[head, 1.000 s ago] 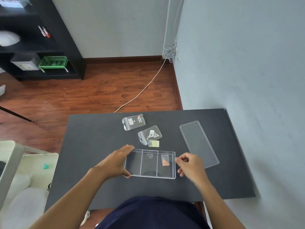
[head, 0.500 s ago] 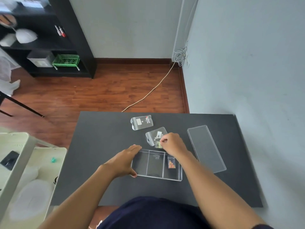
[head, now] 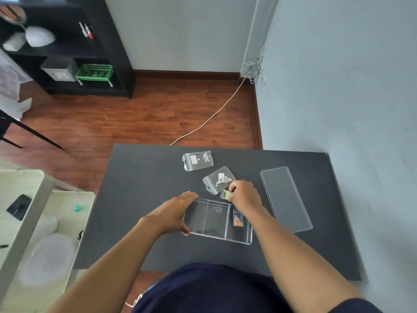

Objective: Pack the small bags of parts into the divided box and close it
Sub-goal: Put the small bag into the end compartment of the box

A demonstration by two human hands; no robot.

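Observation:
A clear divided box (head: 216,222) lies on the black table (head: 140,199), and my left hand (head: 173,213) grips its left end. An orange-filled small bag (head: 238,221) rests in the box's right compartment; the other two compartments hold nothing. My right hand (head: 244,195) pinches a small yellow-green bag (head: 226,194) just beyond the box's far edge. Two larger clear zip bags lie farther back: one with pale flowers (head: 217,179) beside my right hand, one with a white label (head: 197,160) behind it. The clear lid (head: 285,197) lies flat to the right.
The table's right side stands against a grey wall (head: 338,98). A pale cart (head: 33,222) with a phone and containers stands at the left. Wooden floor, a cable (head: 209,119) and a black shelf (head: 67,53) are beyond the table.
My right hand moved from the box's right end up to the small yellow-green bag and closed its fingers on it. My left hand stayed on the box's left end.

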